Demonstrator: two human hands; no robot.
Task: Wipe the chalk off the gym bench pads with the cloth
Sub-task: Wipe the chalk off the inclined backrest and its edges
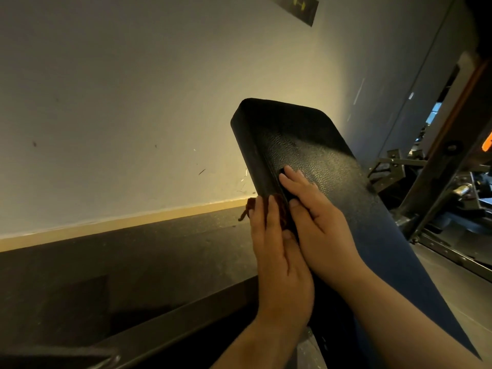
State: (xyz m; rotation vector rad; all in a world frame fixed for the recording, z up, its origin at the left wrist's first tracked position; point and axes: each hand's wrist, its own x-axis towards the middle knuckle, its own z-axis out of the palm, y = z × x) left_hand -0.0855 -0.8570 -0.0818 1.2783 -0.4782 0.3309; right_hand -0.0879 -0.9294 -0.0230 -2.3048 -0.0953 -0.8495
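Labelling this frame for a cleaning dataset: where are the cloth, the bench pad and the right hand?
cloth point(281, 210): head view, dark red fold against the pad's side.
bench pad point(306, 139): head view, textured top face, upper part.
right hand point(319, 222): head view, back of the hand.

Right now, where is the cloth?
In the head view the cloth is under the left hand, pressed against the left edge of the bench pad, beside the right hand.

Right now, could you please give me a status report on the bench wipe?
Left grip pressing dark red cloth flat against left side edge of bench pad. Right grip flat on pad top. Chalk not discernible; nothing in the way.
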